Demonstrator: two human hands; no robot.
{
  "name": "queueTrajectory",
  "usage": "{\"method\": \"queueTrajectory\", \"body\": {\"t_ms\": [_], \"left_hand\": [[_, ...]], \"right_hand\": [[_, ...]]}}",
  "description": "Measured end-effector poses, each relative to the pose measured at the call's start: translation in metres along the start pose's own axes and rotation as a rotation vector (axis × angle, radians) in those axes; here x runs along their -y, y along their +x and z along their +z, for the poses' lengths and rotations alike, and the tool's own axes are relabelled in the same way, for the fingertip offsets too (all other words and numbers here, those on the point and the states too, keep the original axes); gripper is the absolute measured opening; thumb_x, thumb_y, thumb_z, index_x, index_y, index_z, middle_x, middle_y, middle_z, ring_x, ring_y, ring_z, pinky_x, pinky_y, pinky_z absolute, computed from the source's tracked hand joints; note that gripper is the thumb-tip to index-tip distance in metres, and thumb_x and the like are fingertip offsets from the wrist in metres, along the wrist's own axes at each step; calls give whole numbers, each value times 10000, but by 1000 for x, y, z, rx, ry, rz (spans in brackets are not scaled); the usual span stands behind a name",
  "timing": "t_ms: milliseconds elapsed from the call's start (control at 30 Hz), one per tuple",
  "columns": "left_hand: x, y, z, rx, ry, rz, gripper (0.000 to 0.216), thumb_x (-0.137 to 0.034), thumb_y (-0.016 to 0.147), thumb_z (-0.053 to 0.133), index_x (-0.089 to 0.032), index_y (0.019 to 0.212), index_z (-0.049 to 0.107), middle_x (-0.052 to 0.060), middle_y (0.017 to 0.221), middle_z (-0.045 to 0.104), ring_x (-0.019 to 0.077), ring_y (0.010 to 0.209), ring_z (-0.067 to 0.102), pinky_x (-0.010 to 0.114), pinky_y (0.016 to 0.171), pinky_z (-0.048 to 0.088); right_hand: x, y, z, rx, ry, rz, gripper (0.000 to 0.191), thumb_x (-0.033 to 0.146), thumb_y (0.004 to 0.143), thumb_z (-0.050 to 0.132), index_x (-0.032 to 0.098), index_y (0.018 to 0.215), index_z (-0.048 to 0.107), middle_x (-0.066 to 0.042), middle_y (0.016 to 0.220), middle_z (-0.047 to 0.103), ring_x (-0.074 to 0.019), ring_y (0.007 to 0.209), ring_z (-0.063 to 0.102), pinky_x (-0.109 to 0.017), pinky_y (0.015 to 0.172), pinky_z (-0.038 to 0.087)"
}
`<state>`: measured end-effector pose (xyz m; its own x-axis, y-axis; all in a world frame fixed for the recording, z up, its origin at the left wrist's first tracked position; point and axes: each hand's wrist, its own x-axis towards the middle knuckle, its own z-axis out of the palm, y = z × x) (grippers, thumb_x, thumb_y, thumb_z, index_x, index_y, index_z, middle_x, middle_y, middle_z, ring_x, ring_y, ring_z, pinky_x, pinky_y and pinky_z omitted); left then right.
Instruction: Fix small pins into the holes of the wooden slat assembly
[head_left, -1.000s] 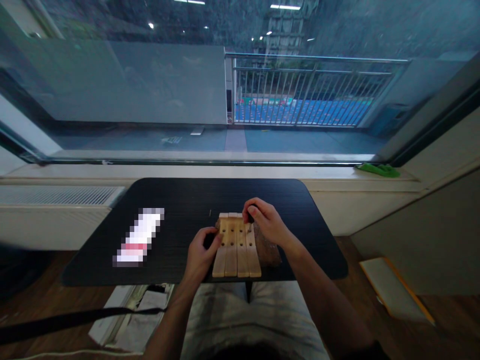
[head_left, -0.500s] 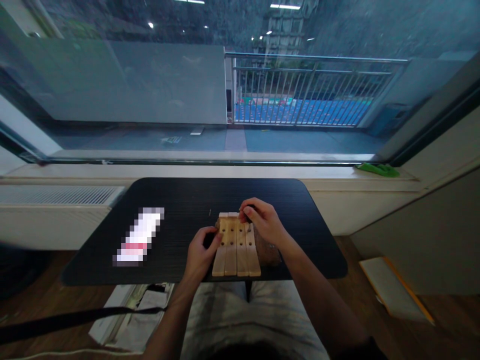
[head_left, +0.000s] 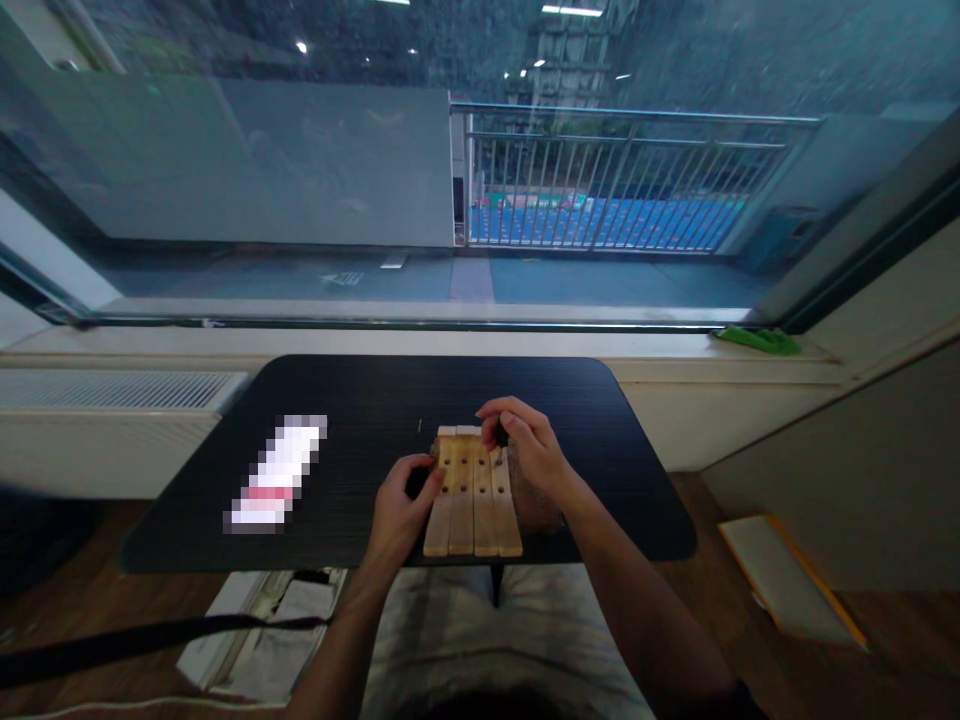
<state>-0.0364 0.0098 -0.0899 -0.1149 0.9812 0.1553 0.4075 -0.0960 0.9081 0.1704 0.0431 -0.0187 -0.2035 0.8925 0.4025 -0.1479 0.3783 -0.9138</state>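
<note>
Several pale wooden slats (head_left: 472, 500) with drilled holes lie side by side near the front edge of a black table (head_left: 360, 400). My left hand (head_left: 401, 510) presses against the left side of the slats, fingers curled on their edge. Above the far right end of the slats, my right hand (head_left: 525, 445) pinches a small dark tool (head_left: 500, 437), its tip pointing down at the rightmost slat. A brown board (head_left: 536, 510) lies under the slats, mostly hidden by my right wrist.
A blurred white and red pack (head_left: 277, 475) lies on the table's left half. A tiny pin-like item (head_left: 419, 425) lies beyond the slats. A window sill (head_left: 450, 340) runs behind the table, with a green cloth (head_left: 757, 340) at its right. Papers (head_left: 255, 640) lie on the floor.
My right hand has shifted slightly left and lifted its fingers, so the small dark tool now shows between them. My left hand and the slats stay where they were.
</note>
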Motion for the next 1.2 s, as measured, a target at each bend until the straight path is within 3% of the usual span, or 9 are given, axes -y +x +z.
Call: {"method": "queueTrajectory", "body": {"t_ms": [167,333,633,1200], "left_hand": [[-1,0,0,0,2,-3,338,-504,771,650,-210,928,703,83,975,751,269,959,688,397,909,535],[-2,0,-1,4,7,1,336,-501,782,644,-203,928,701,84,969,744,271,957,689,399,903,541],[2,1,0,-5,-1,-7,357,-516,762,644,-199,917,694,93,971,747,274,952,686,400,897,535],[3,2,0,-2,-9,-6,368,-520,758,639,-196,923,693,98,976,743,277,955,684,407,896,536]], "right_hand": [[4,-2,-1,16,13,-6,255,356,954,502,206,942,707,-24,777,671,-152,650,586,-303,625,482],[13,1,-5,15,-25,-46,267,344,947,516,205,849,722,-66,876,733,-209,856,667,-364,800,511],[4,4,1,31,103,-3,216,315,940,516,193,973,691,10,706,593,-127,611,516,-274,575,435],[-2,4,-3,19,201,44,186,352,926,571,199,888,671,11,715,573,-127,628,506,-274,585,406]]}}
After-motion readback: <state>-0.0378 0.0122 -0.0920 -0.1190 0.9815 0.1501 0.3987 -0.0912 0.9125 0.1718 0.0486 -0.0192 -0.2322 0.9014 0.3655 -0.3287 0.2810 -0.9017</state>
